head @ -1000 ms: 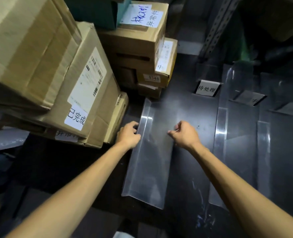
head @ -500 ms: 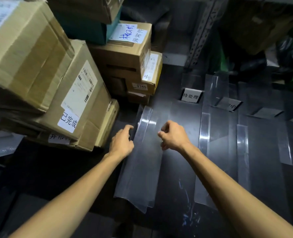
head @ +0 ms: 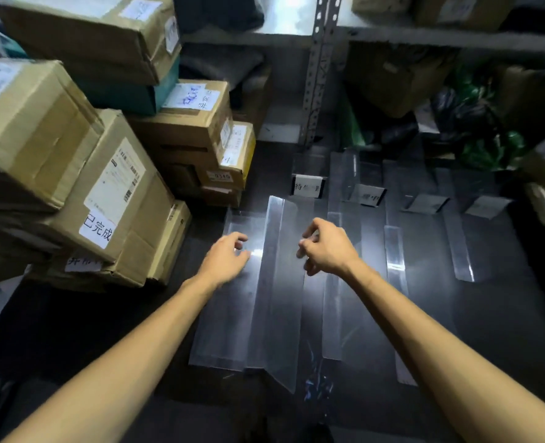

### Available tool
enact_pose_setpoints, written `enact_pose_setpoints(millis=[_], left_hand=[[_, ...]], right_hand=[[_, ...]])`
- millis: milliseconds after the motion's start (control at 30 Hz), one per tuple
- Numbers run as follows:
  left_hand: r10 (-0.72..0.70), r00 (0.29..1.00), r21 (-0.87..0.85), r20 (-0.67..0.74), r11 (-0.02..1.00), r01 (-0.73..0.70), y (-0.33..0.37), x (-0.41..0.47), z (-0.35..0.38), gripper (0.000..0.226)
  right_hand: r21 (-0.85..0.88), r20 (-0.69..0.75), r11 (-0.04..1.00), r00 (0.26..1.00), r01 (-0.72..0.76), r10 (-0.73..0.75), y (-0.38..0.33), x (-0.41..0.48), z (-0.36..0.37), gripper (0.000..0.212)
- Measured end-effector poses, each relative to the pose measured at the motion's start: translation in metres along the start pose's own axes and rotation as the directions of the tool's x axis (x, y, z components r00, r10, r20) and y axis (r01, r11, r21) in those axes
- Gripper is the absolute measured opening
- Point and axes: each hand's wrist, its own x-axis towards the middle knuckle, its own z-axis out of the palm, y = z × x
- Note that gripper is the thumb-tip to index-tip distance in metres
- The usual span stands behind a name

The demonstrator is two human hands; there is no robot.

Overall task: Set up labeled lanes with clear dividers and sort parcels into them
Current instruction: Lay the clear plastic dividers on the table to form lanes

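Note:
A clear folded plastic divider (head: 276,302) lies lengthwise on the dark floor (head: 504,330), its raised fold pointing away from me. My left hand (head: 224,259) hovers over the divider's left flap with loosely curled fingers, the tips touching the plastic. The fingertips of my right hand (head: 327,247) pinch the divider's right edge. Further clear dividers (head: 394,247) (head: 459,247) lie to the right. Small label cards (head: 307,187) (head: 368,196) stand at the lanes' far ends. Stacked cardboard parcels (head: 111,199) fill the left side.
More parcels (head: 200,135) are piled behind the divider's far left corner, one box edge (head: 172,244) close to my left hand. A metal shelf upright (head: 317,75) and dark and green bags (head: 488,145) stand at the back. Two more label cards (head: 424,203) (head: 487,206) sit further right.
The divider has been turned and set down with its fold upward, slightly further from the boxes. My left hand has let go of its left edge and opened. The view has tilted up.

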Motion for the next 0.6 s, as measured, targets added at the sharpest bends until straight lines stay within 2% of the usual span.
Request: enact_pose_setpoints(millis=[133,233,333,433,600], left_hand=[[-0.001,0.998,-0.138,0.056,0.99,0.008,0.034,-0.013,0.013,0.039],[0.035,0.995,-0.292,0.095,0.956,-0.006,0.066,-0.025,0.022,0.024],[0.114,0.99,-0.305,0.081,0.949,-0.084,0.102,-0.033,0.028,0.014],[0.176,0.983,-0.264,0.049,0.952,-0.157,0.141,-0.04,0.036,0.019],[0.226,0.97,-0.308,0.091,0.933,-0.188,0.215,-0.052,0.06,0.013]], right_hand=[[0.097,-0.075,0.995,0.997,0.019,-0.012,-0.008,-0.035,-0.034,0.01],[0.169,-0.125,0.985,0.992,0.046,-0.025,-0.01,-0.064,-0.06,0.01],[0.175,-0.193,0.982,0.98,0.074,-0.039,-0.005,-0.088,-0.088,0.007],[0.172,-0.283,0.979,0.958,0.108,-0.056,0.005,-0.106,-0.123,0.007],[0.155,-0.437,0.976,0.897,0.15,-0.069,0.029,-0.119,-0.188,0.01]])
